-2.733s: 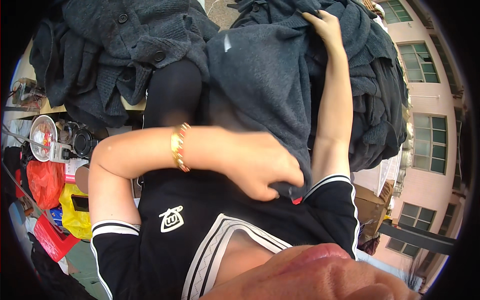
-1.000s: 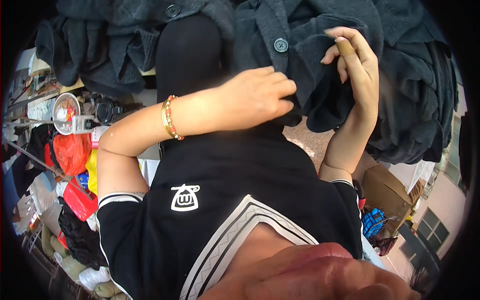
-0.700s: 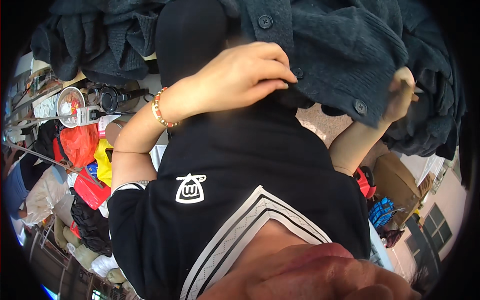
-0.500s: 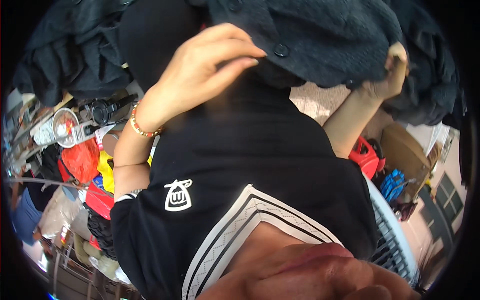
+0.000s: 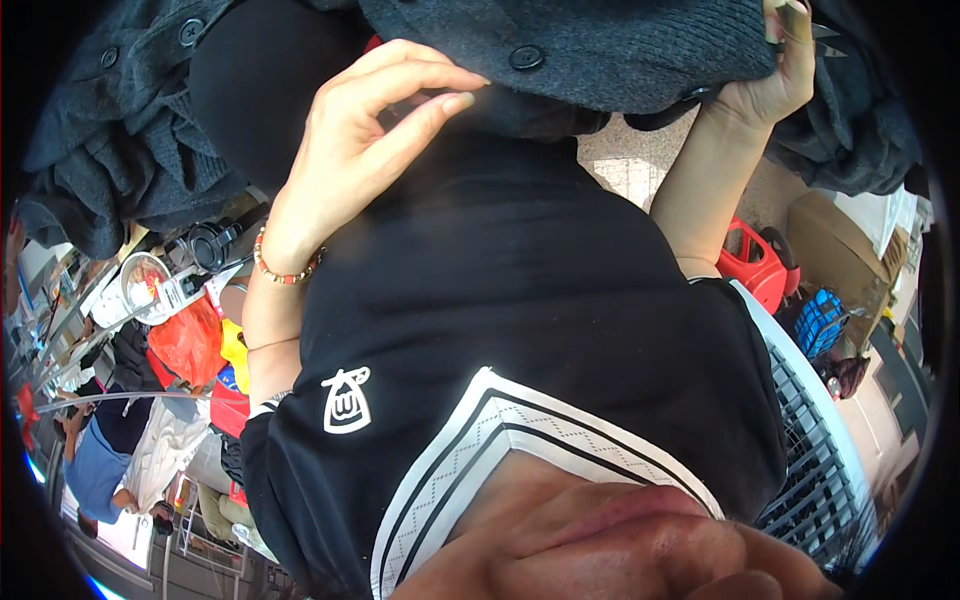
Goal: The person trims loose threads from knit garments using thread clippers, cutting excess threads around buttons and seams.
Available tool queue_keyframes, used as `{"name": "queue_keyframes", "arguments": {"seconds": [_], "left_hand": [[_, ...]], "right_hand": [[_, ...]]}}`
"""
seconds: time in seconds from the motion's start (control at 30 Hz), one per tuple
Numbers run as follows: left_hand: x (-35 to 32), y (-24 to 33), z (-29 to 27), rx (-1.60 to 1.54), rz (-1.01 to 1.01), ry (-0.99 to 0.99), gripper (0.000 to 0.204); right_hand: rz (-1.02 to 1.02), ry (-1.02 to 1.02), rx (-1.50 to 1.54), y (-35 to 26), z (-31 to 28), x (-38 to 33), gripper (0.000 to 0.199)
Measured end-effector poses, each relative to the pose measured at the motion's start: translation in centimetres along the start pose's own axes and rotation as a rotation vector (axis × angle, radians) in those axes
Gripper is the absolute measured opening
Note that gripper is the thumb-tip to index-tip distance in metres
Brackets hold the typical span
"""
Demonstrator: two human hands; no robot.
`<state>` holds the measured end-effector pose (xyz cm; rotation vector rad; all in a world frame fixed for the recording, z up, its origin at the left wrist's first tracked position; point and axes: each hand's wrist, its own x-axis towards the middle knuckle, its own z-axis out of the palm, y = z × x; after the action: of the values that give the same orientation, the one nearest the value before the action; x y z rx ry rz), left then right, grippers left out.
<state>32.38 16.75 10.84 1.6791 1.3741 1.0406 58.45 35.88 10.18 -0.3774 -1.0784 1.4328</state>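
Observation:
A dark grey knitted cardigan (image 5: pixel 640 50) with black buttons lies across the top of the view. At its right end my right hand (image 5: pixel 765 85) is closed on the knit edge. A grey pointed metal piece (image 5: pixel 830 42) shows beside that hand; its kind is unclear. My left hand (image 5: pixel 365 140), wearing a beaded bracelet, hovers by the cardigan's lower edge, left of a button. Its thumb and forefinger are pinched close together; anything between them is too small to make out. More dark grey knitwear (image 5: pixel 130 130) is heaped on the left.
To the left are a red plastic bag (image 5: pixel 188 340), a white tub (image 5: pixel 145 283) and a co-worker in blue (image 5: pixel 97 455). A light blue plastic chair back (image 5: pixel 810 400) rises behind me on the right, near a red plastic object (image 5: pixel 752 268) and a blue bundle (image 5: pixel 820 322).
The cardigan and both hands sit slightly higher in view. My right hand has turned, and the pointed metal piece now shows beside it. My left hand keeps its pinch, a little farther left.

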Motion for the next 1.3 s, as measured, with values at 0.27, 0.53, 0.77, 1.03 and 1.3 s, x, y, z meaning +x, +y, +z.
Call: {"name": "queue_keyframes", "arguments": {"seconds": [0.27,0.53,0.77,1.03,1.3], "left_hand": [[-0.1,-1.3,0.5,-0.072,-0.093,0.005,0.014],[-0.3,-1.3,0.9,-0.392,-0.267,0.084,0.029],[0.9,-0.7,0.5,-0.538,-0.232,0.085,0.049],[3.3,2.4,-4.7,0.088,-0.046,0.059,0.045],[8.4,0.8,-10.9,0.416,-0.081,-0.032,0.046]], "right_hand": [[0.004,-0.061,0.0,-1.1,1.1,0.8,0.03],[0.058,-0.044,0.153,-3.6,-0.4,2.2,0.028],[-0.023,-0.008,0.129,-6.2,-1.2,4.1,0.021],[-0.104,0.103,0.064,-9.0,-1.6,6.4,0.017],[-0.199,0.304,0.004,-12.7,-2.4,8.0,0.022]]}}
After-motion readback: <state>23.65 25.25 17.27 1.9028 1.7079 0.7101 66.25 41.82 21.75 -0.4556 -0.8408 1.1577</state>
